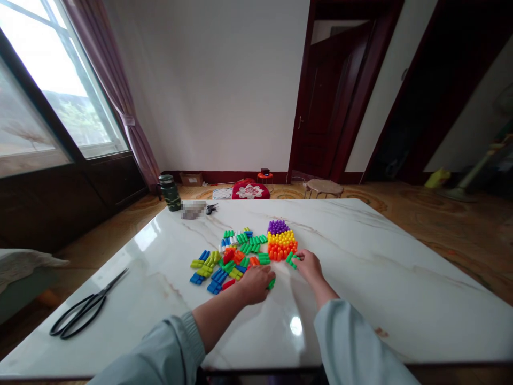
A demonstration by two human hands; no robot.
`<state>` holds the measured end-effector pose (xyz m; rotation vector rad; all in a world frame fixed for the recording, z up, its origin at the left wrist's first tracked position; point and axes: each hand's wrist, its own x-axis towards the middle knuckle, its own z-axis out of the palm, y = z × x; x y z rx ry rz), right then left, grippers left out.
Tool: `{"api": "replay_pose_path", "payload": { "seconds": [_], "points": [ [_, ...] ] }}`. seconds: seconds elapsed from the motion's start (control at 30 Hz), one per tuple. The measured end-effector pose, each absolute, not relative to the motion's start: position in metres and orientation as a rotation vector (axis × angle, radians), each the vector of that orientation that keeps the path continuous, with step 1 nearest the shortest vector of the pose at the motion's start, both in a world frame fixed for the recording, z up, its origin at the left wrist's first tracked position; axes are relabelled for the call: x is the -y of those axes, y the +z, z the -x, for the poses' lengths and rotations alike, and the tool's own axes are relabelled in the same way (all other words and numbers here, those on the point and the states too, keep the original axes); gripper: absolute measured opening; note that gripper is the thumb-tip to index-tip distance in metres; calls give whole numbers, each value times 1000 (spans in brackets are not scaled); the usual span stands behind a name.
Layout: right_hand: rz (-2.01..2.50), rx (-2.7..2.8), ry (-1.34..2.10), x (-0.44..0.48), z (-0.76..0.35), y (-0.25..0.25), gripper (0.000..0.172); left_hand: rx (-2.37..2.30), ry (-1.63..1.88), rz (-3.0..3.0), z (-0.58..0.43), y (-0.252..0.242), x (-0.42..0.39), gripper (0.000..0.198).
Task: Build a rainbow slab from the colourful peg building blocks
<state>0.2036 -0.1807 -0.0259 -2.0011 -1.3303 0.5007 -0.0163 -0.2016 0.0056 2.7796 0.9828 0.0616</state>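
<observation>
Between the thumb and fingers of my right hand (pixel 308 264) is a green peg-like plastic block (pixel 290 260), just off the near right corner of a block of upright pegs. That block has purple (pixel 278 227), yellow (pixel 281 236) and orange rows (pixel 282 251), purple farthest from me. My left hand (pixel 258 283) is closed low over the table, with another green block (pixel 271 284) showing at its fingertips. Loose blocks in green, blue (pixel 218 279), lime (pixel 209 263), orange, red and white lie left of the rows, some partly hidden by my left hand.
Large black-handled scissors (pixel 86 310) lie at the left of the white marble-patterned table (pixel 380 278). At the far left edge stand a camouflage thermos (pixel 170 192), a blurred-out item (pixel 193 209) and a small dark tool (pixel 211 208). A stool (pixel 324 186) stands beyond.
</observation>
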Motion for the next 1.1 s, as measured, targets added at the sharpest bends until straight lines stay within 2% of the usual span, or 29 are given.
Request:
{"api": "replay_pose_path", "payload": {
  "seconds": [0.2, 0.43, 0.67, 0.87, 1.1],
  "points": [
    [2175, 1374, 391, 184, -209, -18, 13, -1185, 113, -2700, 34, 4, 189, 18],
    [2033, 1379, 286, 176, -205, -33, 17, -1226, 147, -2676, 28, 9, 188, 19],
    [1966, 1266, 218, 169, -200, -39, 23, -1466, 317, -2430, 27, 10, 181, 25],
    [1983, 1246, 242, 172, -199, -32, 22, -1369, 582, -2151, 28, 3, 173, 25],
    [2016, 1108, 292, 182, -189, -5, 15, -1275, 648, -1786, 21, -6, 172, 34]
  ]
}}
